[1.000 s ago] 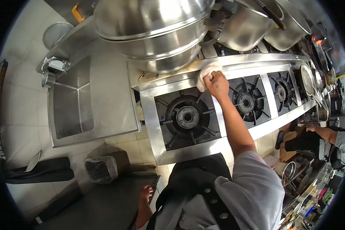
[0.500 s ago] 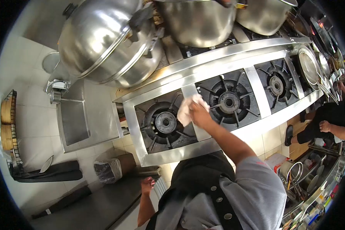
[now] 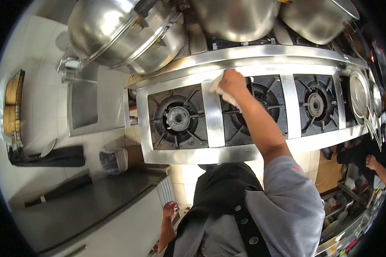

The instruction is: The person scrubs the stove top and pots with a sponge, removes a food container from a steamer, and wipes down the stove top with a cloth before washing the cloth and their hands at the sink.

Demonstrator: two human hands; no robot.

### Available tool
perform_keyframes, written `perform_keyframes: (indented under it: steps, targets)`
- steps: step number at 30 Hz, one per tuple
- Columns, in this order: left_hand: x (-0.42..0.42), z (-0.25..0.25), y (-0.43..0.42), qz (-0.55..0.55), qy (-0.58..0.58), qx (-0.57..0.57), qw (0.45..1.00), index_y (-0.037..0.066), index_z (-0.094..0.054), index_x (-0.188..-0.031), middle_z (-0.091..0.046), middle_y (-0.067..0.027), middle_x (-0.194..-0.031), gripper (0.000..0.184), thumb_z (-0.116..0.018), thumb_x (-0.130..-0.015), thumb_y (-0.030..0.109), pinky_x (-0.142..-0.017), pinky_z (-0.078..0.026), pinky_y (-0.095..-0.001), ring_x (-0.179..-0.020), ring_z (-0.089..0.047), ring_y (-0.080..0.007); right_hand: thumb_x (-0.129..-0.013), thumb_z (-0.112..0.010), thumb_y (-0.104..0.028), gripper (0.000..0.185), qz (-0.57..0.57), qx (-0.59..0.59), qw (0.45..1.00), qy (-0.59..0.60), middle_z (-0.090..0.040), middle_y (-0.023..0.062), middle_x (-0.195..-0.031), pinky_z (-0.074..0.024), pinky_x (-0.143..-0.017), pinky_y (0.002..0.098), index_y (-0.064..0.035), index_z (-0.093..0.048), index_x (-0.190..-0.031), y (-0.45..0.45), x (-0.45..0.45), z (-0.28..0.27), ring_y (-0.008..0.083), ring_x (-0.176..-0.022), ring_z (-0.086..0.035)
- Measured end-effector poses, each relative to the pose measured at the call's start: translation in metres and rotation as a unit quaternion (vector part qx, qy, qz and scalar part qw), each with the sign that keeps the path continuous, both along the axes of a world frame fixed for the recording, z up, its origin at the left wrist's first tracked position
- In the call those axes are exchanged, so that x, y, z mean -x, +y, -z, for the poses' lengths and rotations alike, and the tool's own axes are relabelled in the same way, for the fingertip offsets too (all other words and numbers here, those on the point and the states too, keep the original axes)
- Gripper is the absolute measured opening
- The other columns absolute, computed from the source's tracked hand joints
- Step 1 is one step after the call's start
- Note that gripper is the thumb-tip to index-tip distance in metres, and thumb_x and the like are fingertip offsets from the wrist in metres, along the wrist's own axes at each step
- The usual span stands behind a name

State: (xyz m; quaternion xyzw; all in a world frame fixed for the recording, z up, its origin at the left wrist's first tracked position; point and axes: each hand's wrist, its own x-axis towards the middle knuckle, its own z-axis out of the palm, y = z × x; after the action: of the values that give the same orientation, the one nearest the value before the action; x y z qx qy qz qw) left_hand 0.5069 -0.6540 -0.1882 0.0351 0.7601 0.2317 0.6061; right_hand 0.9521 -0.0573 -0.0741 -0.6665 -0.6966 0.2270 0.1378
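My right hand is closed on a pale cloth, pressed to the back of the steel stove top. The cloth lies at the far end of the steel strip between the left burner and the middle burner, partly over the middle grate. My forearm covers part of that middle burner. My left hand hangs low at my side near the dark counter, its fingers curled in, with nothing visible in them.
Large steel pots stand behind the stove, and a big domed pot is at back left. A right burner sits beside strainers. Left are a steel sink and dark counter. Another person's hand shows far right.
My right hand has moved the cloth toward the back edge of the stove along the steel strip. My view has shifted; my left hand still hangs at my side.
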Motion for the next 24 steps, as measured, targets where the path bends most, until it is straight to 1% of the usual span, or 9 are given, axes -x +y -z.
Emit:
perform_keyframes:
  steps: [6,10,11,12,13,14,18,22,24]
  targets:
    - [-0.056,-0.039,-0.018,0.108,0.092,0.088,0.986,0.008,-0.054,-0.109,-0.064,-0.0047,-0.093,0.027,-0.057,-0.086,0.021,-0.055,-0.046,-0.0294,-0.071,-0.061,-0.0164,-0.079,-0.053,-0.02,0.028,0.03,-0.077,0.991,-0.103,-0.055,0.0155,-0.103,-0.046,-0.084,0.0369,-0.0055,-0.058,-0.102,0.017,0.048,0.096,0.0289,-0.101,-0.054]
    - [-0.068,-0.026,-0.039,0.103,0.057,0.021,0.993,0.009,-0.055,-0.108,-0.063,-0.0034,-0.093,0.026,-0.057,-0.084,0.018,-0.052,-0.043,-0.0287,-0.069,-0.06,-0.0158,-0.08,-0.051,-0.018,0.027,-0.216,-0.083,0.97,-0.077,-0.054,0.0151,-0.106,-0.0456,-0.084,0.0378,-0.0072,-0.055,-0.105,-0.024,0.031,0.094,0.0283,-0.103,-0.053]
    - [-0.073,-0.014,-0.038,0.108,0.048,-0.014,0.993,0.009,-0.056,-0.107,-0.062,-0.003,-0.092,0.025,-0.058,-0.084,0.017,-0.051,-0.042,-0.0284,-0.068,-0.06,-0.0156,-0.079,-0.052,-0.018,0.027,-0.158,-0.115,0.979,-0.054,-0.054,0.0159,-0.107,-0.0457,-0.084,0.0383,-0.0071,-0.055,-0.103,-0.034,0.018,0.09,0.0287,-0.103,-0.052]
    - [-0.054,0.013,-0.048,-0.141,-0.252,-0.082,0.954,0.009,-0.057,-0.102,-0.061,-0.0016,-0.084,0.02,-0.058,-0.083,0.014,-0.048,-0.04,-0.0254,-0.063,-0.057,-0.0141,-0.078,-0.054,-0.017,0.026,-0.103,-0.151,0.983,-0.03,-0.053,0.0167,-0.109,-0.0459,-0.083,0.0387,-0.0069,-0.055,-0.102,-0.037,0.004,0.082,0.029,-0.104,-0.052]
    - [-0.056,0.01,-0.045,-0.113,-0.21,-0.082,0.968,0.009,-0.058,-0.098,-0.06,-0.0005,-0.079,0.015,-0.058,-0.084,0.016,-0.047,-0.039,-0.0236,-0.061,-0.055,-0.0117,-0.077,-0.057,-0.018,0.028,-0.014,-0.183,0.983,0.021,-0.058,0.018,-0.104,-0.0475,-0.077,0.0395,-0.0064,-0.056,-0.102,-0.032,-0.019,0.076,0.0315,-0.095,-0.056]
    - [-0.066,-0.005,-0.029,-0.084,-0.168,-0.078,0.979,0.01,-0.058,-0.093,-0.059,0.0006,-0.074,0.011,-0.058,-0.084,0.017,-0.046,-0.038,-0.0217,-0.059,-0.054,-0.0093,-0.08,-0.053,-0.02,0.028,0.136,-0.015,0.986,0.1,-0.06,0.015,-0.1,-0.0465,-0.08,0.041,-0.0109,-0.055,-0.107,-0.037,-0.034,0.022,0.0317,-0.09,-0.059]
    - [-0.077,-0.016,-0.034,0.028,0.117,0.006,0.993,0.005,-0.055,-0.102,-0.063,-0.009,-0.092,0.029,-0.054,-0.089,0.031,-0.058,-0.051,-0.0344,-0.076,-0.063,-0.0209,-0.082,-0.048,-0.018,0.026,0.173,-0.276,0.925,0.197,-0.058,0.0278,-0.084,-0.0444,-0.07,0.0446,0.0041,-0.051,-0.094,-0.069,-0.109,0.019,0.0431,-0.079,-0.057]
    - [-0.076,-0.008,-0.053,0.023,0.108,0.071,0.991,0.01,-0.059,-0.092,-0.061,0.0007,-0.076,0.015,-0.058,-0.085,0.024,-0.048,-0.042,-0.0245,-0.064,-0.058,-0.0103,-0.082,-0.047,-0.017,0.022,0.248,-0.252,0.918,0.181,-0.057,0.0238,-0.082,-0.0439,-0.071,0.0418,0.0033,-0.05,-0.09,-0.124,-0.112,0.028,0.039,-0.077,-0.056]
    - [-0.045,0.025,-0.092,-0.071,-0.089,0.009,0.993,0.011,-0.059,-0.093,-0.062,0.0007,-0.077,0.016,-0.057,-0.085,0.025,-0.048,-0.042,-0.0249,-0.064,-0.058,-0.0108,-0.081,-0.046,-0.008,0.015,0.242,-0.32,0.906,0.135,-0.059,0.0193,-0.082,-0.0454,-0.071,0.0372,0.003,-0.051,-0.09,-0.142,-0.115,0.043,0.033,-0.077,-0.058]
